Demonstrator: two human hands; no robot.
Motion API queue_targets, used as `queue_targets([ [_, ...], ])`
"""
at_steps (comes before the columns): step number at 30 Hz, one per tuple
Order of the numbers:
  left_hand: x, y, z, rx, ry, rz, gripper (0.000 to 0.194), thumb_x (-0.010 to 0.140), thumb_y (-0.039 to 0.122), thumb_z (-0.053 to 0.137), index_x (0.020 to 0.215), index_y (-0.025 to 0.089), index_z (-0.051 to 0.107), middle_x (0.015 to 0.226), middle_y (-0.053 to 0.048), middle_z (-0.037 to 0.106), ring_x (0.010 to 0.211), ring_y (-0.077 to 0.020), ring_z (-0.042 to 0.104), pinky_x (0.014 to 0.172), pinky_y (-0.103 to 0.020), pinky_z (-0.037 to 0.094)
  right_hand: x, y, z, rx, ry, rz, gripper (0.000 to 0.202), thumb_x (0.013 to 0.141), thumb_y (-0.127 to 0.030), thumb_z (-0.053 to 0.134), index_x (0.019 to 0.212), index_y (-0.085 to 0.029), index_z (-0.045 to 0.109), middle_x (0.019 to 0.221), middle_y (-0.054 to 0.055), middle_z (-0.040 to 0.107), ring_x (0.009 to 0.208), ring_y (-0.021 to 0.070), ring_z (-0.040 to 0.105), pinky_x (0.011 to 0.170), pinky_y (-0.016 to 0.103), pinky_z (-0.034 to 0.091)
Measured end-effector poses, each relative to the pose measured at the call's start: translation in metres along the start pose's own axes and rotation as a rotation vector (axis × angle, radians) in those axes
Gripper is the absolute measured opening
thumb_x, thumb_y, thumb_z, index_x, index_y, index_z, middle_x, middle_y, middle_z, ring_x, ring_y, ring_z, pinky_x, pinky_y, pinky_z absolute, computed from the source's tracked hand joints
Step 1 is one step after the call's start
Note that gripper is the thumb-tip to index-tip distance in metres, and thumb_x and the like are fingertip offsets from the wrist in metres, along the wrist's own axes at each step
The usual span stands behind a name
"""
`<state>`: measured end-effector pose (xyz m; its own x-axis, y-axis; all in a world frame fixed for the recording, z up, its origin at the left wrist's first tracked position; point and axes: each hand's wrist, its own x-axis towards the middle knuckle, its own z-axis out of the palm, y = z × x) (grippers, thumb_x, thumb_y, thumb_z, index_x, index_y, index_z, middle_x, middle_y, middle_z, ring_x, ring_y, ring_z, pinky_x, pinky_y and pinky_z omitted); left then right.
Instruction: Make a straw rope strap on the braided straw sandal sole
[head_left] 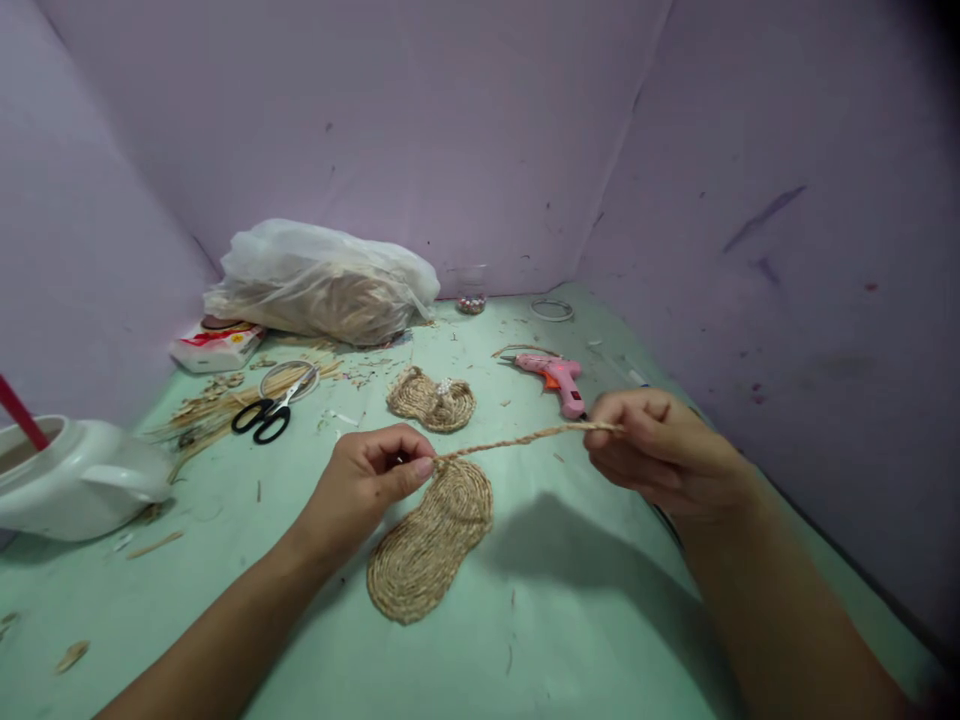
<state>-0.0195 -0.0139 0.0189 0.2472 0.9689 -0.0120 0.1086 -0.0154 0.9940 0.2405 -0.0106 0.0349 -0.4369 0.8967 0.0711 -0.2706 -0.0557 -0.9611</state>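
Note:
A twisted straw cord [517, 440] is stretched between my two hands. My left hand [382, 470] pinches its left end, just above the toe of a coiled straw sole [427, 560] that lies flat on the table. On the right, my right hand [645, 445] grips the cord's other end, raised over the table with its shadow below. Behind the sole sits a small woven straw slipper [431, 398] with white beads on it. A pink glue gun [555, 375] lies on its side just beyond my right hand.
Black-handled scissors [274, 408] and loose straw [206, 420] lie at the left. A white pot [82, 480] with a red stick stands at the left edge. Farther back are a stuffed plastic bag [322, 285], a tissue pack [217, 345], a bead jar [472, 300] and a ring [552, 310].

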Motion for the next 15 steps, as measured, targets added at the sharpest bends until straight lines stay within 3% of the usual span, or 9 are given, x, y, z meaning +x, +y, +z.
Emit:
queue_targets([
  [2, -0.002, 0.005, 0.0, 0.034, 0.034, 0.045, 0.009, 0.069, 0.024, 0.063, 0.065, 0.017, 0.06, 0.062, 0.003, 0.05, 0.059, -0.0082, 0.04, 0.053, -0.02, 0.031, -0.002, -0.004, -0.007, 0.037, -0.028, -0.009, 0.021, 0.071, -0.041, 0.066, 0.067, -0.02, 0.066, 0.035, -0.011, 0.021, 0.033, 0.0029, 0.013, 0.034, 0.019, 0.015],
  [5, -0.001, 0.008, -0.003, 0.126, 0.082, 0.048, 0.01, 0.068, 0.024, 0.063, 0.063, 0.016, 0.059, 0.061, 0.003, 0.049, 0.057, -0.008, 0.039, 0.052, -0.021, 0.03, 0.002, -0.002, -0.009, -0.13, 0.034, 0.042, 0.021, 0.07, -0.037, 0.068, 0.062, -0.018, 0.062, 0.041, -0.007, 0.037, 0.037, 0.0036, 0.028, 0.037, 0.018, 0.025],
  [8, 0.003, 0.004, -0.005, 0.19, 0.074, -0.051, 0.012, 0.065, 0.026, 0.062, 0.063, 0.015, 0.059, 0.055, 0.004, 0.047, 0.052, -0.0073, 0.037, 0.049, -0.021, 0.028, 0.011, 0.008, -0.002, -0.427, -0.116, 0.263, 0.021, 0.072, -0.034, 0.066, 0.065, -0.015, 0.061, 0.056, -0.001, 0.056, 0.049, 0.0072, 0.046, 0.047, 0.02, 0.037],
  [10, 0.007, 0.0, -0.006, 0.242, 0.025, -0.116, 0.013, 0.064, 0.027, 0.061, 0.063, 0.015, 0.059, 0.053, 0.005, 0.046, 0.049, -0.007, 0.034, 0.047, -0.021, 0.027, 0.016, 0.016, 0.003, -0.527, -0.212, 0.375, 0.022, 0.077, -0.035, 0.059, 0.071, -0.014, 0.06, 0.062, 0.001, 0.058, 0.053, 0.0092, 0.05, 0.052, 0.022, 0.04],
  [15, 0.012, -0.014, -0.008, 0.498, -0.111, -0.105, 0.009, 0.065, 0.021, 0.052, 0.061, 0.014, 0.057, 0.053, 0.003, 0.047, 0.052, -0.0091, 0.038, 0.05, -0.022, 0.03, 0.024, 0.033, 0.007, -0.811, -0.232, 0.262, 0.016, 0.077, -0.028, 0.056, 0.079, -0.014, 0.064, 0.07, 0.002, 0.06, 0.063, 0.0116, 0.051, 0.059, 0.024, 0.04],
])
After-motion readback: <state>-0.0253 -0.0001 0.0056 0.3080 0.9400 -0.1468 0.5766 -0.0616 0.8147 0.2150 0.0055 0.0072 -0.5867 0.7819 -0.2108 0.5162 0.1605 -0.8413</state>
